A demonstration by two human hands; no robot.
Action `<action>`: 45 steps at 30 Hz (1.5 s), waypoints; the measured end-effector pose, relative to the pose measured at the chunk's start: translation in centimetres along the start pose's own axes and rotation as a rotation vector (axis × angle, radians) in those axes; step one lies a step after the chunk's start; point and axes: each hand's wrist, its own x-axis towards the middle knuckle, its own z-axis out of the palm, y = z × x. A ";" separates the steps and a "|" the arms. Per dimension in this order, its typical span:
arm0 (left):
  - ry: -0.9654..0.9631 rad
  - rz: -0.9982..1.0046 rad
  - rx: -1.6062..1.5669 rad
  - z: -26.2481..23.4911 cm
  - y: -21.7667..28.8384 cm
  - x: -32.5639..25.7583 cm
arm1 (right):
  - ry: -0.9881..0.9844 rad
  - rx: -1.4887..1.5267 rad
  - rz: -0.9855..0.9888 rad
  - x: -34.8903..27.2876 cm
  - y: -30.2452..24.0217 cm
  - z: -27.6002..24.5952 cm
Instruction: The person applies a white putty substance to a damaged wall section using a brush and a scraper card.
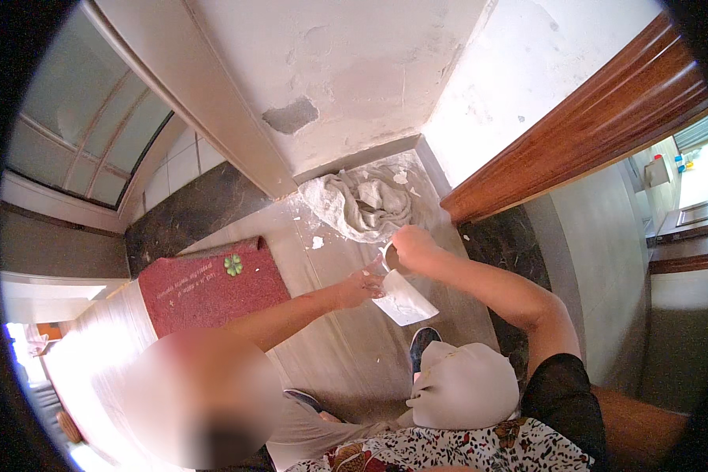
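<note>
My right hand (413, 247) is closed round a pale curved band (391, 256), a strip or rim whose kind I cannot make out. Just below it hangs a flat white piece (406, 300), tilted, with a straight lower edge; whether the two are one thing is unclear. My left hand (362, 289), with whitish smears on its fingers, grips the white piece at its left edge. Beyond both hands, a crumpled off-white cloth (358, 206) lies in the corner with white flakes around it.
A damaged wall (291, 116) with a bare grey patch rises ahead. A brown wooden door frame (574, 118) stands at right, a pale frame (204, 94) at left. A folded red mat (212, 291) lies left on the tiled floor (322, 338). A blurred patch covers the lower left.
</note>
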 end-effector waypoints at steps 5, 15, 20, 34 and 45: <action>0.023 -0.037 0.337 -0.4 -0.1 0.2 | 0.029 0.036 0.019 0.6 1.0 0.8; -0.015 0.031 0.432 -0.9 -2.1 0.7 | 0.243 0.390 0.295 -1.8 0.9 3.0; 0.034 0.047 0.225 -1.7 -3.5 0.3 | 0.477 0.374 0.192 -3.5 1.2 3.7; 0.137 0.213 0.246 -3.4 -3.4 -0.8 | 0.318 1.129 0.542 -8.0 3.1 5.6; 0.097 -0.260 -0.274 -5.7 0.8 -2.3 | 0.321 1.649 0.512 -10.2 3.8 4.5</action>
